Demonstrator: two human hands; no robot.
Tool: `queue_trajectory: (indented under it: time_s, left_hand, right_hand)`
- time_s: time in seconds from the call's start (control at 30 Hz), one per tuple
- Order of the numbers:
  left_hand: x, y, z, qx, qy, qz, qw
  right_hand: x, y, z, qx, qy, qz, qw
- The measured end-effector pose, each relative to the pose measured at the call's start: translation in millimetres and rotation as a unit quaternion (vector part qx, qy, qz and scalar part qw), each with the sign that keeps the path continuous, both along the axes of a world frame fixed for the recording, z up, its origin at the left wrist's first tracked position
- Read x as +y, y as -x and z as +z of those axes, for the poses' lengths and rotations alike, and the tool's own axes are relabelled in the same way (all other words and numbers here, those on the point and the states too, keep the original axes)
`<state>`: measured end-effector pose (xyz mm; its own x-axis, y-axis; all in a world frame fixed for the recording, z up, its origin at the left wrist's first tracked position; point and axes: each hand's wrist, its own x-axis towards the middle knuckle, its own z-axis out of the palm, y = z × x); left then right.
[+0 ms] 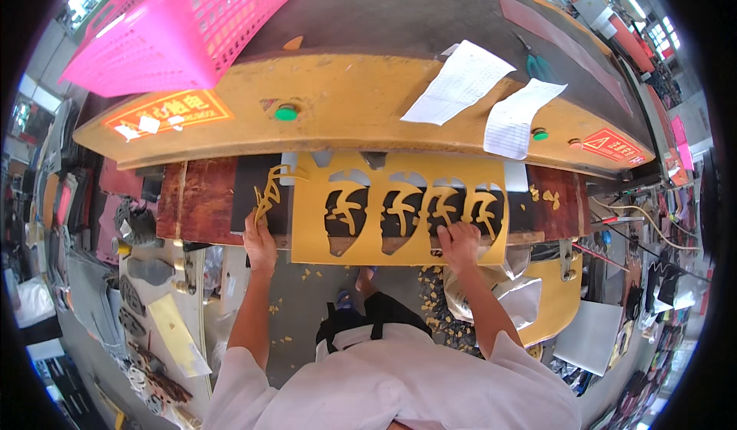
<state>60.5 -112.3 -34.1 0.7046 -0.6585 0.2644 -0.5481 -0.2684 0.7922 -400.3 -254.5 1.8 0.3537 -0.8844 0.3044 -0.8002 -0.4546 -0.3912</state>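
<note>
A yellow foam-like sheet (338, 253) lies across the work surface, its front edge jutting toward me. Several sole-shaped openings run along it, with thin branching yellow cut pieces (401, 207) inside. Left of the sheet, my left hand (259, 244) is closed round a similar thin, looped yellow strip (269, 193), which stands up above the fingers. My right hand (459, 244) is over the sheet between the two rightmost openings. Its fingers are bent and pinched at the lower end of a branching yellow cut piece (443, 201); the fingertips are partly hidden.
Just beyond the sheet runs a yellow machine beam (353, 107) with a green button (286, 113). On top are a pink basket (180, 34), white papers (461, 83) and teal-handled scissors (537, 66). Yellow and dark scraps (437, 311) litter the floor below.
</note>
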Motion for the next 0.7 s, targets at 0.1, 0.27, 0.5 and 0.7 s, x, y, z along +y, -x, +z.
queue_trajectory:
  time_s: [0.1,0.27,0.5,0.7]
  left_hand:
    - [34,15,52,0.457,0.132,0.027,0.879]
    - [12,86,109,0.612,0.25,0.053,0.749]
    - [-11,168,36,0.319,0.173,-0.105,0.926]
    - [68,195,1,0.292,0.151,-0.151,0.932]
  right_hand:
    - [30,-10,36,-0.109,-0.079,-0.035,0.99]
    - [18,-106,57,-0.088,-0.108,-0.012,0.99]
    - [73,-187,29,0.114,-0.055,-0.018,0.992]
    - [85,-94,63,-0.352,-0.386,-0.021,0.853]
